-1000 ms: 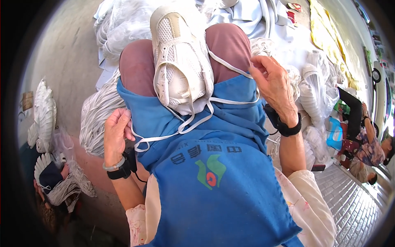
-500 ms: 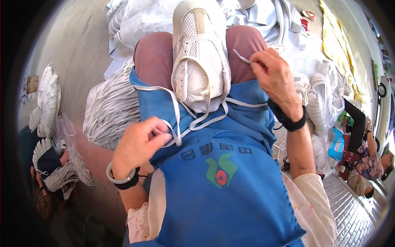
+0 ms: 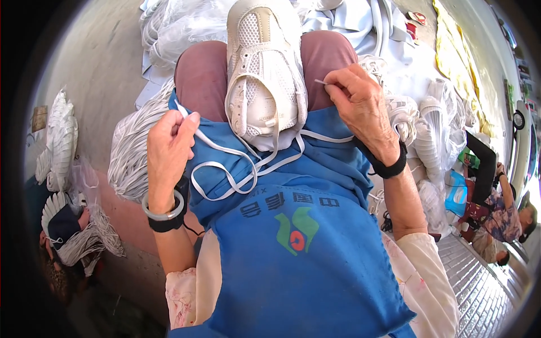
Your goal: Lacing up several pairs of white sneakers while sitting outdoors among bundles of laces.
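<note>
- The white shoe (image 3: 275, 62) rests sole-down between the knees (image 3: 203, 79), its toe toward the person's body.
- Left hand (image 3: 169, 146), left of the shoe: thumb and fingers (image 3: 190, 123) pressed together, pinching the white lace (image 3: 327, 137) near one end; wrist upright, back of the hand outward.
- Right hand (image 3: 363, 107), right of the shoe: fingers curled, thumb and forefinger pinching the lace's other tip, which points toward the shoe; forearm angled inward.

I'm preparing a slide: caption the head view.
Left hand and right hand hold white lace, a pale shoe between the knees.
</note>
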